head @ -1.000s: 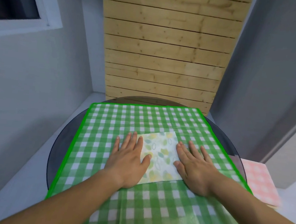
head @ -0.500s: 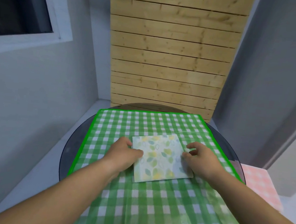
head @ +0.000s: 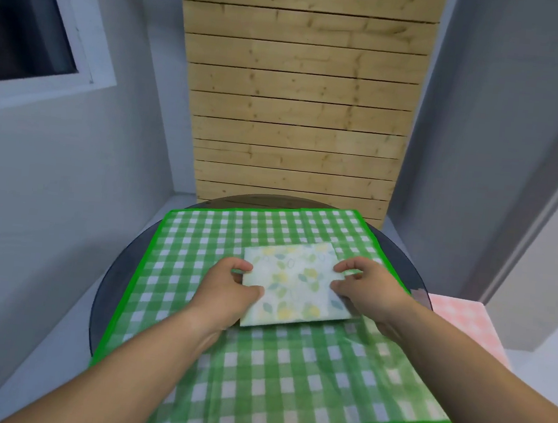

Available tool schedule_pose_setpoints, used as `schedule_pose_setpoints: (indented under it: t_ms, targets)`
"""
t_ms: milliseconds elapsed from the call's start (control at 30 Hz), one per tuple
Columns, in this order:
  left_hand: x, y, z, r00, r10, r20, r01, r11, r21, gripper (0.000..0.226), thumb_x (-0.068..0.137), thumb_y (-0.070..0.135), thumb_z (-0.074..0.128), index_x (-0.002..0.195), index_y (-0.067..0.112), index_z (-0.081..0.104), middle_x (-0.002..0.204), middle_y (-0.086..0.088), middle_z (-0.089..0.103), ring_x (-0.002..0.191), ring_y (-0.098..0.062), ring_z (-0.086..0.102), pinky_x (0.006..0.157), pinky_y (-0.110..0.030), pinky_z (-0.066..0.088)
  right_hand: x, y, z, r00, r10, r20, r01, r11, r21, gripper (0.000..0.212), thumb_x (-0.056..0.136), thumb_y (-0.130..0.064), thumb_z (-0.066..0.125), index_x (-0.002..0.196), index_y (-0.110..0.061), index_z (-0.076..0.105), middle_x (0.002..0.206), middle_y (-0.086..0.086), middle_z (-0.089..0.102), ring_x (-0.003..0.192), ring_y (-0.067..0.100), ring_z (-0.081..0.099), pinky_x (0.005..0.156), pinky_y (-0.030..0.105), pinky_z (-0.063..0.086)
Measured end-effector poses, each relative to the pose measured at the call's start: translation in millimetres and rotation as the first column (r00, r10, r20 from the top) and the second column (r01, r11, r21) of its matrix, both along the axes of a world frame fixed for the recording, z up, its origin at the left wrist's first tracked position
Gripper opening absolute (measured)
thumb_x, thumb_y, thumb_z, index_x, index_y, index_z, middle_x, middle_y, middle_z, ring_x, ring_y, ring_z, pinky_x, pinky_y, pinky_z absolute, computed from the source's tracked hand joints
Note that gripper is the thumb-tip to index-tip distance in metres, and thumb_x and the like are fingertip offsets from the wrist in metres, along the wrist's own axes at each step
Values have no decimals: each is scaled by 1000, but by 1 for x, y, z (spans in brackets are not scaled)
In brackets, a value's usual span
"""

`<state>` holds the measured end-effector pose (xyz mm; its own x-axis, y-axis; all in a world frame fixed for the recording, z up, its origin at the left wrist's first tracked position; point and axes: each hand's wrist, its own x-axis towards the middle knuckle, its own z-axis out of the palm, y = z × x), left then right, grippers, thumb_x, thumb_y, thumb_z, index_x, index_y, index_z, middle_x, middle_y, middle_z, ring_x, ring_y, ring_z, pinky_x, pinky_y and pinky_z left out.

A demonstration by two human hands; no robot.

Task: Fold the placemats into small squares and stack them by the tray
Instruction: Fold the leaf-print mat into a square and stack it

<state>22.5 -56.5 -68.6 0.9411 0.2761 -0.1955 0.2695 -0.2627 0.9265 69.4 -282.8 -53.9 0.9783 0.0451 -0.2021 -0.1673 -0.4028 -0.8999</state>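
Two-handed: L hand (head: 228, 290) pinched left edge of folded leaf placemat (head: 297, 282), R hand (head: 371, 290) its right; pink folded mat (head: 459, 320) lay off right, nearer R hand.

A leaf-print placemat (head: 297, 282), white with yellow and green leaves, is folded into a small square, resting slightly skewed on a green gingham placemat (head: 253, 381); that one lies spread open, green-edged, over the round tabletop (head: 112, 280); a pink checked placemat (head: 459, 320) lies folded to the right, beyond the rim.

No readable text, label, brand, number or sign anywhere
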Motion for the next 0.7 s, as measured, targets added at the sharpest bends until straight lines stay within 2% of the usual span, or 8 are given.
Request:
schedule_pose_setpoints:
  t_ms: [67,167,233,333,400,500,567,700]
  targets:
    - [-1,-21,2,997,-52,57,52,999,3,41,88,11,75,121,28,57,119,4,61,100,-15,68,88,-38,60,-4,-22,6,996,-10,83,11,1000,-15,19,88,-5,65,102,-16,62,55,6,53,51,20,50,59,30,44]
    - [-3,-74,15,980,-155,123,157,987,-11,44,92,13,71,128,34,53,114,8,62,92,-5,66,76,-24,58,-9,-71,17,978,-135,156,130,991,44,21,88,-3,64,104,-15,63,62,8,51,47,18,47,46,25,42]
    - [-1,-120,22,965,-221,143,230,972,-52,49,94,13,70,134,33,49,117,5,64,98,-9,68,82,-26,60,-15,-111,21,952,-254,170,238,965,108,21,90,-1,63,107,-13,64,70,9,56,46,17,48,41,23,41]
    - [5,-193,19,940,-294,175,312,946,-85,63,93,13,69,147,31,41,131,3,60,113,-14,64,100,-37,54,-27,-175,21,902,-380,205,359,924,131,28,92,-3,61,117,-13,65,93,3,67,64,14,61,48,25,49]
    - [10,-244,9,923,-335,189,358,927,-110,71,92,13,68,153,28,34,139,4,55,121,-15,59,106,-39,50,-34,-217,15,872,-429,235,420,903,91,31,94,-7,60,124,-17,63,109,4,66,76,13,63,58,26,51]
    - [14,-316,-9,910,-369,190,390,917,-87,80,86,23,66,156,29,27,150,7,47,133,-16,50,112,-41,44,-38,-275,0,834,-467,293,488,873,0,35,95,-15,58,129,-23,62,118,6,63,86,17,63,66,29,52]
    - [19,-355,-26,916,-367,162,387,916,-110,81,81,27,63,155,27,28,149,7,47,134,-17,48,113,-42,42,-38,-305,-15,827,-471,307,506,862,-41,36,95,-17,57,130,-24,62,123,6,62,96,22,62,74,32,52]
    - [38,-401,-62,933,-354,70,361,918,-165,82,74,36,56,152,30,31,148,8,48,135,-21,48,112,-43,44,-27,-341,-52,856,-451,254,480,875,-63,38,98,-16,52,135,-20,57,127,8,56,104,25,59,72,27,48]
